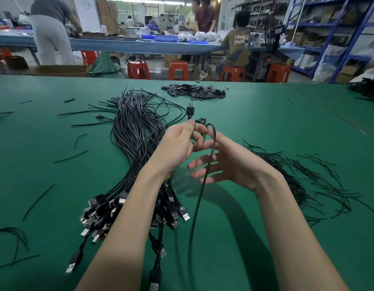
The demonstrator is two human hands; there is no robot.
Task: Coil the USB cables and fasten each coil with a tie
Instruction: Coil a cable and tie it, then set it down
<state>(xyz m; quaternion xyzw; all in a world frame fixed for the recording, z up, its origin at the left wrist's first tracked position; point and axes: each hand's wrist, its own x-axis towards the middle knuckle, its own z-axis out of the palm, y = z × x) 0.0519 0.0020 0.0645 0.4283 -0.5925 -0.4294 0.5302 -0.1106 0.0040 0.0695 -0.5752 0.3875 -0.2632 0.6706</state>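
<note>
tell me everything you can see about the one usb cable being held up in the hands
The held cable is thin, black and looks rubber-sheathed. Its USB plug, black body with a metal tip, stands upright above the left hand, whose fingertips pinch the cord just below it. The cord makes a small loop at the fingertips, arcs over the open right hand and hangs down toward the green table, running out of view at the bottom edge. No coil is finished and no tie is on it.

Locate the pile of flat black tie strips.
Head view: the pile of flat black tie strips lies at the green table's far edge, centre, beyond the black USB cable bundle.
</note>
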